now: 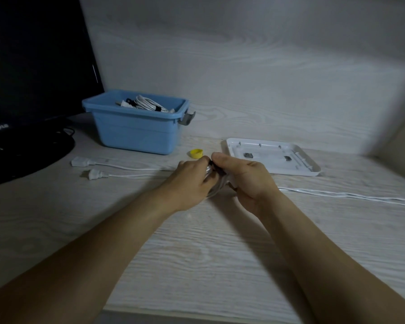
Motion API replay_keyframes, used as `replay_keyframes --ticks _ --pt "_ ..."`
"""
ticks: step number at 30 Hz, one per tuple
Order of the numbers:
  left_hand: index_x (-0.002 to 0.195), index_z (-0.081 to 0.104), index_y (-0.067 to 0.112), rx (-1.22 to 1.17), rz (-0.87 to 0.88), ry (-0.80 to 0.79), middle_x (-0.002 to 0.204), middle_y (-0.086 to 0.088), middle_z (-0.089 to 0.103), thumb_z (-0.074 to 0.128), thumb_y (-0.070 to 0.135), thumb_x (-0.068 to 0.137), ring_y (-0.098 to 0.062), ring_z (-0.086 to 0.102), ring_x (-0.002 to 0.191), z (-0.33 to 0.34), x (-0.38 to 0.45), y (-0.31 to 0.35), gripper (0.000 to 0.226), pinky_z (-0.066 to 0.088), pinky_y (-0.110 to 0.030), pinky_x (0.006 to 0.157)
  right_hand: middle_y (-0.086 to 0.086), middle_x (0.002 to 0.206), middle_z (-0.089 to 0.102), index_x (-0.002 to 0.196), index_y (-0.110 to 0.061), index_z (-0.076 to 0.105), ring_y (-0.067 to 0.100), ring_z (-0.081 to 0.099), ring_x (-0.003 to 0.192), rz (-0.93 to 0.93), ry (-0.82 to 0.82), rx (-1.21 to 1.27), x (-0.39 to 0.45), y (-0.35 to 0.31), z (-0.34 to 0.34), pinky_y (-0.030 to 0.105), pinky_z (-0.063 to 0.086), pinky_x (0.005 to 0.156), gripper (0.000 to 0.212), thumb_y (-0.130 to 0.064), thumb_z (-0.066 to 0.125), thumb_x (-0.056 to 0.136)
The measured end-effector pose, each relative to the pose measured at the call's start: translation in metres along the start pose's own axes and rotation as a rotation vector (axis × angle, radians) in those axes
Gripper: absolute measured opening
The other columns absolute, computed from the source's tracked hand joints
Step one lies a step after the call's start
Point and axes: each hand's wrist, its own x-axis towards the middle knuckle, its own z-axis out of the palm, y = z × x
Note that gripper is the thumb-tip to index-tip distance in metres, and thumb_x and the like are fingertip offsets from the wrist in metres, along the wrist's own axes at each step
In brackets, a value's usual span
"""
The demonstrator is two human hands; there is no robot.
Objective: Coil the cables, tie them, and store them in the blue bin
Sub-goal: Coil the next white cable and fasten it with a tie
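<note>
Both hands are meeting over the tabletop (197, 242): left hand (192, 181) and right hand (246, 176) each grasping the white cable (216, 187) in a curled grip.

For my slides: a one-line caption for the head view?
Both hands tie a coiled white cable beside the blue bin.

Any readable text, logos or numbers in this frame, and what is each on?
"LG": logo on the lower bezel of the black monitor, at far left; dim but legible.
Nothing else is readable: the blue bin, white tray, yellow cap and cable plugs show no legible markings.
</note>
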Motion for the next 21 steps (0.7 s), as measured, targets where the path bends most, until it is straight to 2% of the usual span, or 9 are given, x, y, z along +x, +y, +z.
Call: replay_keyframes --ticks 3,6,7,10,13,15,17,19,21 --pt "0.109 0.057 0.009 0.005 0.062 0.060 0.103 -0.012 0.070 0.042 0.048 0.093 -0.035 0.064 0.095 0.005 0.000 -0.003 0.045 0.049 -0.046 0.084 0.009 0.080 0.077 0.083 -0.003 0.079 0.018 0.073 0.077 -0.126 0.031 -0.188 0.002 -0.004 -0.002 0.027 0.058 0.073 0.012 -0.015 0.075 0.086" --pt "0.106 0.059 0.014 -0.066 0.055 0.144 0.094 -0.008 0.071 0.039 0.052 0.094 -0.027 0.066 0.088 0.008 -0.001 -0.001 0.045 0.050 -0.038 0.078 0.008 0.086 0.078 0.080 -0.008 0.080 0.019 0.073 0.093 -0.194 -0.017 -0.322 0.004 -0.010 -0.005 0.037 0.053 0.097 0.019 -0.014 0.066 0.091" --pt "0.105 0.060 0.016 -0.119 0.029 0.166 0.092 -0.006 0.071 0.038 0.053 0.095 -0.023 0.066 0.086 0.009 -0.001 0.000 0.045 0.051 -0.036 0.076 0.009 0.091 0.077 0.086 -0.005 0.079 0.017 0.072 0.096 -0.207 -0.057 -0.341 0.004 -0.013 -0.008 0.036 0.053 0.098 0.019 -0.009 0.062 0.091" --pt "0.098 0.063 0.017 -0.212 -0.055 0.159 0.083 -0.002 0.069 0.038 0.044 0.103 -0.016 0.064 0.078 0.011 0.000 0.004 0.038 0.050 -0.033 0.072 0.008 0.101 0.075 0.107 -0.005 0.071 0.010 0.070 0.089 -0.280 -0.160 -0.465 0.004 -0.019 -0.020 0.024 0.055 0.081 0.021 0.001 0.061 0.089" --pt "0.089 0.062 0.025 -0.280 -0.100 0.166 0.081 0.005 0.064 0.034 0.042 0.104 -0.010 0.059 0.079 0.008 -0.002 0.011 0.035 0.043 -0.029 0.072 0.003 0.111 0.073 0.121 -0.013 0.065 0.012 0.068 0.105 -0.405 -0.249 -0.632 0.008 -0.018 -0.030 0.026 0.053 0.092 0.031 -0.007 0.069 0.091" --pt "0.092 0.064 0.025 -0.334 -0.139 0.145 0.087 0.003 0.065 0.030 0.045 0.104 -0.010 0.060 0.083 0.008 0.000 0.006 0.041 0.044 -0.029 0.072 0.001 0.113 0.073 0.121 -0.012 0.067 0.011 0.067 0.107 -0.473 -0.299 -0.747 0.011 -0.017 -0.034 0.027 0.051 0.096 0.032 -0.014 0.073 0.089" --pt "0.103 0.068 0.023 -0.384 -0.177 0.136 0.099 -0.003 0.070 0.029 0.057 0.100 -0.016 0.064 0.097 0.005 0.004 0.002 0.051 0.051 -0.034 0.085 0.000 0.111 0.073 0.117 -0.010 0.069 0.011 0.068 0.105 -0.509 -0.326 -0.797 0.012 -0.017 -0.035 0.029 0.052 0.096 0.033 -0.016 0.076 0.086" --pt "0.096 0.071 0.021 -0.535 -0.221 0.169 0.097 -0.003 0.073 0.038 0.061 0.094 -0.019 0.067 0.101 0.004 0.006 0.004 0.052 0.053 -0.038 0.093 -0.003 0.107 0.074 0.113 -0.011 0.071 0.008 0.068 0.102 -0.578 -0.311 -0.846 0.012 -0.015 -0.033 0.023 0.052 0.093 0.030 -0.015 0.078 0.084" --pt "0.076 0.068 0.016 -0.680 -0.248 0.219 0.070 0.006 0.070 0.048 0.037 0.101 -0.006 0.067 0.074 0.002 0.009 0.007 0.039 0.054 -0.018 0.069 -0.003 0.107 0.073 0.111 -0.014 0.071 0.007 0.067 0.101 -0.688 -0.259 -0.918 0.013 -0.013 -0.029 0.021 0.051 0.090 0.027 -0.012 0.078 0.084"
